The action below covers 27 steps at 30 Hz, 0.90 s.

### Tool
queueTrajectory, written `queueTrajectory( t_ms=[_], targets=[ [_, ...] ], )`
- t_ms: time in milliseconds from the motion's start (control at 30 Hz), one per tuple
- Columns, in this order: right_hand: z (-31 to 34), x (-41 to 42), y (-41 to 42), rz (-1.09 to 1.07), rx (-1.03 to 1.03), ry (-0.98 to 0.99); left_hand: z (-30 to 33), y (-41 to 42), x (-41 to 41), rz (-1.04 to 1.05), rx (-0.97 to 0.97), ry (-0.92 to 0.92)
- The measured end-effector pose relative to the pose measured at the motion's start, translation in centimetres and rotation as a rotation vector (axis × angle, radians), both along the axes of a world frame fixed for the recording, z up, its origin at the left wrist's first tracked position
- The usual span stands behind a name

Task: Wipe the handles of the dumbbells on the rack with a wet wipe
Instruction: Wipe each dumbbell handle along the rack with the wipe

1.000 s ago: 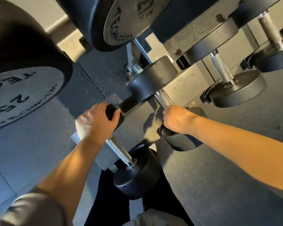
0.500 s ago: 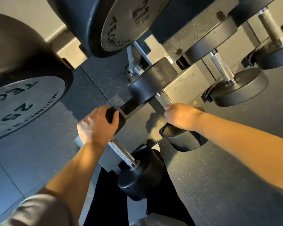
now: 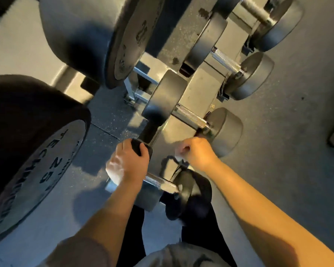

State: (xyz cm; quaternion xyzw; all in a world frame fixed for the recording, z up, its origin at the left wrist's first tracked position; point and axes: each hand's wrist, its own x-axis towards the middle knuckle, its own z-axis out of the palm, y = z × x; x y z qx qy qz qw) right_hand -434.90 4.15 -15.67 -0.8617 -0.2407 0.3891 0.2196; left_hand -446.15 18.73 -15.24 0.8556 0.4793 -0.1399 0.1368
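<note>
My left hand [image 3: 127,163] grips the black end of the nearest dumbbell on the low rack, and that dumbbell's knurled handle [image 3: 160,183] shows bare to its right. My right hand [image 3: 195,152] is curled, pinching a small white wet wipe [image 3: 178,155], and hovers between that dumbbell and the one behind it. The handle [image 3: 190,116] of that farther dumbbell lies uncovered above my right hand. Two more dumbbells with metal handles [image 3: 225,62] sit farther along the rack.
Two large black 25-marked dumbbell heads [image 3: 33,166] hang close on the left on an upper tier. The grey rack frame [image 3: 197,89] runs diagonally up to the right. Dark rubber floor [image 3: 287,151] spreads to the right. My dark trousers show below.
My right hand has come off the farther dumbbell's handle and moved down and toward me with the wipe. That handle now shows bare. The view swung nearer; my left hand kept its grip.
</note>
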Motion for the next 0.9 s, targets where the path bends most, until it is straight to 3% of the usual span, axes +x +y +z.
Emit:
queueTrajectory(
  t_ms=[67,200,300,367,533,567,700,900],
  targets=[
    [0.1,-4.6,-0.7,-0.039,-0.169,0.030,0.3,0.3,-0.1,-0.055,-0.051,-0.042],
    [-0.9,-12.1,0.3,0.419,-0.551,-0.079,0.5,1.4,-2.8,-0.349,-0.174,-0.148],
    [-1.5,-14.3,1.4,0.475,-0.734,-0.279,0.4,2.7,-5.3,-0.524,-0.188,-0.165],
    [-0.9,-14.7,1.4,0.430,-0.728,-0.375,0.2,3.1,-5.7,-0.540,-0.174,-0.173],
    [-0.3,-17.2,0.9,0.489,-0.820,-0.367,-1.1,2.9,-5.9,-0.575,-0.097,-0.303],
    [-0.4,-17.1,1.1,0.420,-0.793,-0.377,-1.3,2.9,-5.9,-0.580,-0.081,-0.325],
    [-0.4,-14.5,1.2,0.168,-0.571,-0.263,-1.4,2.7,-5.9,-0.580,-0.060,-0.351],
    [-2.2,-10.6,2.9,0.258,-0.748,-0.088,-1.3,2.6,-5.7,-0.552,-0.035,-0.344]
  ],
)
